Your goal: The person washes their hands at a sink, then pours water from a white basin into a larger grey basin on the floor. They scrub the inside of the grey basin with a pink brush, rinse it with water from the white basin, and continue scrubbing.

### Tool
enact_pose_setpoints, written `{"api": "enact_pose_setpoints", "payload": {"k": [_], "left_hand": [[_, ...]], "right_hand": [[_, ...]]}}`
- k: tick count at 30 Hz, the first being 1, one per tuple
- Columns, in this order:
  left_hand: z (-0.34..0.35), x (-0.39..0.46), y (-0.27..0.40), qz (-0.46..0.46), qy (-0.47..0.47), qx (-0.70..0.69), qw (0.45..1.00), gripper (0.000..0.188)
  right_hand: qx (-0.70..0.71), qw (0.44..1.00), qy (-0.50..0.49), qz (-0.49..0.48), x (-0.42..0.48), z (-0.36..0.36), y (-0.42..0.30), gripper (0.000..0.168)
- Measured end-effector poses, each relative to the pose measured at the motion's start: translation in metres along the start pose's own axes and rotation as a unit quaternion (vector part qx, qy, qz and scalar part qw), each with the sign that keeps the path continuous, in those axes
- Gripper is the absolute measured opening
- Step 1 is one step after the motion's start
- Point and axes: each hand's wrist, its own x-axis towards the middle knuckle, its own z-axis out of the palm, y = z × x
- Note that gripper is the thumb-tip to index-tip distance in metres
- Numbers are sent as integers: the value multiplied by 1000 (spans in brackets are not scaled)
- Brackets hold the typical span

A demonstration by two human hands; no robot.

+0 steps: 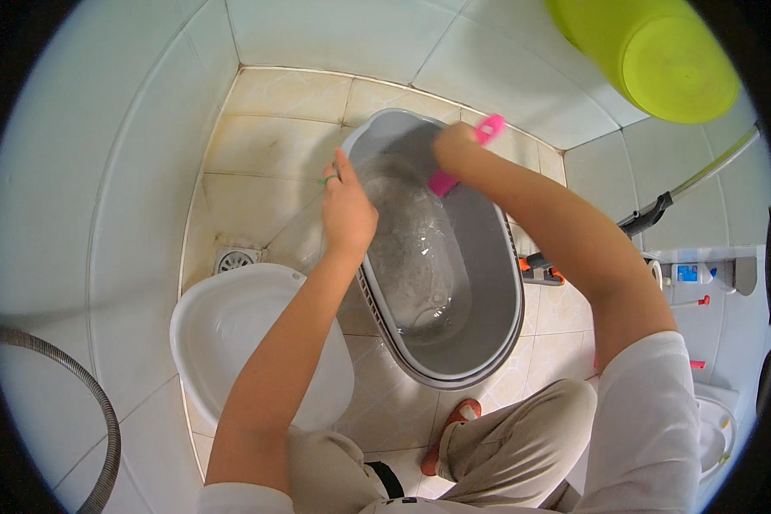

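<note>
A grey plastic tub [488, 270] with some water [417, 257] in its bottom stands tilted on the tiled floor. My left hand [350, 209], with a green ring on one finger, grips the tub's left rim. Over the tub's far right side, my right hand [456, 149] is closed on a pink brush [445, 183]; one pink end sticks out beyond the hand and the other reaches down inside the tub. The brush's bristles cannot be made out. Below the grey rim shows a second rim with slots.
A white plastic basin [231, 321] lies at the left, beside a floor drain [236, 259]. A lime-green container [681, 70] is at the upper right. A metal shower hose [103, 411] curves at the lower left. A long-handled tool [649, 215] leans at the right.
</note>
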Motion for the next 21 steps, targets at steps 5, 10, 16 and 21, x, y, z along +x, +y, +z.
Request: {"api": "enact_pose_setpoints", "payload": {"k": [5, 10, 16, 21], "left_hand": [[6, 0, -2, 10, -1, 14, 1000, 72], [6, 3, 0, 14, 3, 8, 1000, 72], [7, 6, 1, 22, 15, 4, 1000, 72], [6, -1, 4, 10, -10, 28, 1000, 72]], "right_hand": [[8, 994, 22, -110, 22, -36, 5, 22], [16, 999, 24, -31, 28, -12, -16, 12], [84, 993, 77, -4, 31, 53, -9, 12], [63, 985, 153, -47, 49, 30, -33, 10]]}}
